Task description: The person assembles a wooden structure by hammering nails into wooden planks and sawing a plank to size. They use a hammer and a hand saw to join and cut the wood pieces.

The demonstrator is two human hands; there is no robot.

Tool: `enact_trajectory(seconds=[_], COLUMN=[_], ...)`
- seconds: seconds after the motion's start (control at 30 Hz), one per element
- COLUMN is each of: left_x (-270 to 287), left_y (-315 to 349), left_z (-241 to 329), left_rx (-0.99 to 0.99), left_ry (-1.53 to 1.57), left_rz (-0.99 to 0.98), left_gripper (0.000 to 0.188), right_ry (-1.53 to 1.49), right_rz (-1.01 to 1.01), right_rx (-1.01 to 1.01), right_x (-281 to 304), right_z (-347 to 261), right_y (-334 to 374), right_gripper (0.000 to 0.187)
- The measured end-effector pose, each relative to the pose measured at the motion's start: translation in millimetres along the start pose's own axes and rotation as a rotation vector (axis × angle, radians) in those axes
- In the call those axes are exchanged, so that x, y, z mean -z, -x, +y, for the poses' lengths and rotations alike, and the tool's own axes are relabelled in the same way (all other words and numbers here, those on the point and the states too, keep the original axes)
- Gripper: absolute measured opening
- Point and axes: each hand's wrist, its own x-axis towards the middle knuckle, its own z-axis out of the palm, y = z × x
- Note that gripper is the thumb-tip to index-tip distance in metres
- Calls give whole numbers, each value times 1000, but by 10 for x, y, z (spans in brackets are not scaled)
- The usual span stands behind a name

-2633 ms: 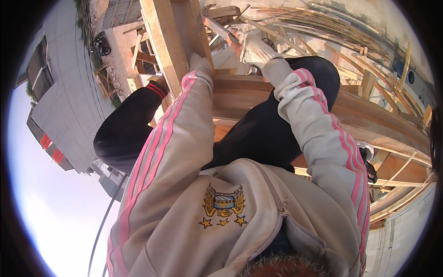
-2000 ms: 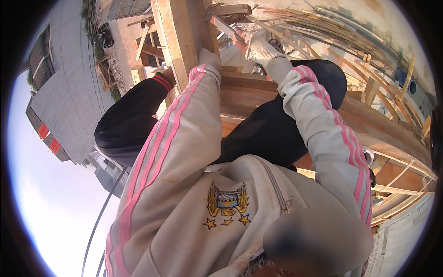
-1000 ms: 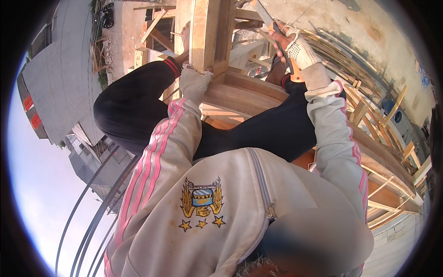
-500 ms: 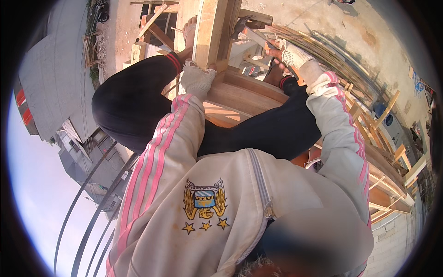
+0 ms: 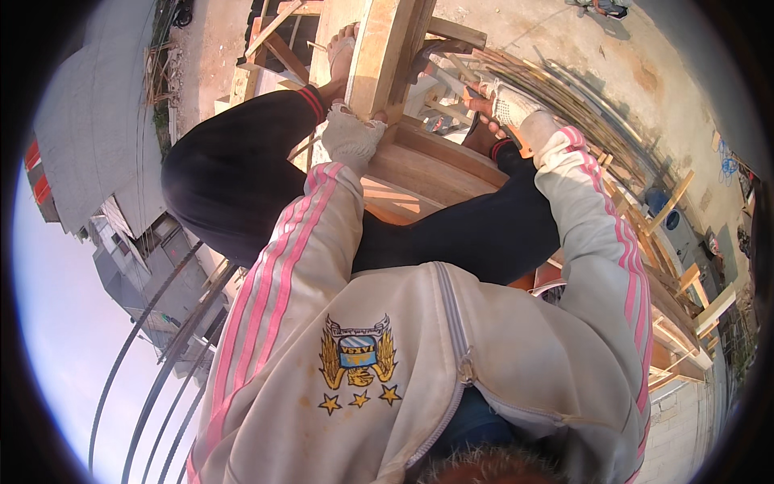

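My left hand (image 5: 353, 133), in a cream knitted glove with bare fingertips, grips the near end of a long wooden beam (image 5: 385, 68). Its thumb shows at the beam's right edge; the other fingers are mostly hidden. In a similar glove, my right hand (image 5: 504, 109) is closed round the orange and black handle of a hammer (image 5: 525, 145). The dark hammer head lies close to the beam's right side; I cannot tell whether it touches. Below the beam's end runs a timber channel (image 5: 435, 165), between my legs.
My bare foot (image 5: 342, 56) rests left of the beam. Long poles (image 5: 564, 97) lie on the ground at right, with timber framing (image 5: 669, 266) nearer. Cables (image 5: 153, 339) cross at lower left beside grey buildings (image 5: 97, 121). A person (image 5: 605, 8) is partly visible at the far top right.
The view has shifted slightly, bringing more of the person at the top right into sight. Both hands keep their holds, and the hammer has moved only a little.
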Motion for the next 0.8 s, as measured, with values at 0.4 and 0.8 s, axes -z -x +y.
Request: enact_trajectory(seconds=[0.4, 0.8], left_x=[-59, -338], left_y=[-39, -12], left_z=[36, 55], left_rx=[-54, -116], left_ry=[-69, -317], left_rz=[-26, 66], left_gripper=[92, 127], right_ry=[-909, -1502], right_rz=[369, -387], right_rx=[541, 448], right_x=[1050, -1174], right_z=[145, 1686], right_y=[52, -902], right_gripper=[23, 26])
